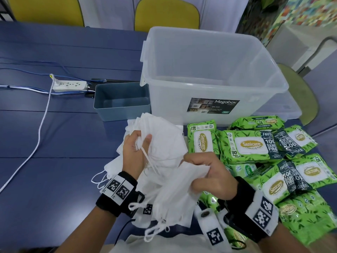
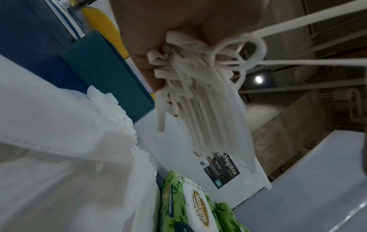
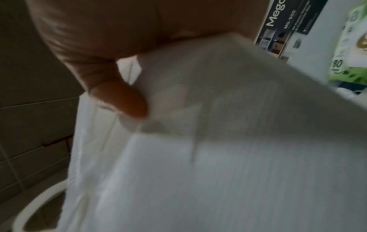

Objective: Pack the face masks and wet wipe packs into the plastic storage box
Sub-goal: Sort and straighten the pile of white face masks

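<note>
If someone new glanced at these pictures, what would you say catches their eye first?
Probably the bundle of white face masks at the centre, held up by both hands: the left hand grips the ear loops, the right hand pinches the lower edge. Next, the bright green wet wipe packs heaped to the right, and behind them the big clear storage box, empty.

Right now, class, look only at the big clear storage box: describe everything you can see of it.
The plastic storage box is large, translucent, whitish and rectangular, with a rolled rim and a clip-like handle on its left end. It stands upright and open on the blue table, no lid on it, nothing visible inside. A dark label on its front reads Megabox, 30L. A small blue bin sits against its left side; the wet wipe packs lie at its front.
</note>
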### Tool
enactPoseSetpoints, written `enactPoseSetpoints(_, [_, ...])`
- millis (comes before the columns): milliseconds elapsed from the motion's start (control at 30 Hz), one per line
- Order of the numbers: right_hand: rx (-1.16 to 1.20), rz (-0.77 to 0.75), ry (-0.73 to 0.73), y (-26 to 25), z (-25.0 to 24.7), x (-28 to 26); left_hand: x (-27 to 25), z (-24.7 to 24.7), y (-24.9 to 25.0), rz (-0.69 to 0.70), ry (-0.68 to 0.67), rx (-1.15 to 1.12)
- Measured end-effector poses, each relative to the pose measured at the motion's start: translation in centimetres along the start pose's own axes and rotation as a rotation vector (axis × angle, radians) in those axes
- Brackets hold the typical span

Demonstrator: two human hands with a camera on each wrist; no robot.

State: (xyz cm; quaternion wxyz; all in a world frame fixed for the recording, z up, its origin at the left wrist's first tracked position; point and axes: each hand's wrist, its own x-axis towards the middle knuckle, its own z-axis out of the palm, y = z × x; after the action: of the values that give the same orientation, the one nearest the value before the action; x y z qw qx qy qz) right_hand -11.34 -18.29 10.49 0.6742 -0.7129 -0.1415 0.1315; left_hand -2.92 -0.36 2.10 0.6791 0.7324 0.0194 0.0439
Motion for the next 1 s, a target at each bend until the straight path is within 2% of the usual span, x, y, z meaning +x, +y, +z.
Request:
enactPoseSetpoints(67, [0.006,0.026,0.049,0.1,-0.2,0.2,-0.1,0.0,0.0,0.013,-0.031,0.020])
enactPoseSetpoints(167, [-0.056,0.116,0.274,0.8,-1.6,1.4,-0.5,0.0,0.5,0.052,-0.143,0.014])
enactPoseSetpoints(300, [-0.251,0.204,0.351,0.9,-2.4,3.2,-1.0,-0.2,1.2,0.211,-0.304,0.073])
enactPoseSetpoints(400, [-0.384,0.189,0.406,1.7,-2.2,3.7,-1.0,-0.5,1.0,0.241,-0.367,0.066])
enactPoseSetpoints(500, [-0.475,0.135,0.475,2.7,-1.9,4.0,-1.0,-0.5,0.9,0.221,-0.392,0.018])
enactPoseSetpoints(633, [-0.434,0.158,0.472,4.0,-1.8,3.8,-1.4,-0.6,1.0,0.176,-0.428,-0.035])
enactPoseSetpoints(700, [-0.371,0.186,0.483,4.4,-2.1,3.6,-1.5,-0.6,1.2,0.122,-0.415,-0.088])
enactPoseSetpoints(867, [-0.034,0.225,0.584,4.9,-1.7,3.6,-2.1,0.0,1.2,0.092,-0.400,-0.086])
enactPoseSetpoints(933, [-0.049,0.209,0.604,4.9,-0.9,3.7,-2.4,0.7,1.3,0.078,-0.362,-0.038])
enactPoseSetpoints(1000, [-0.119,0.188,0.641,5.3,-0.6,3.6,-2.5,1.0,1.3,0.129,-0.302,0.015])
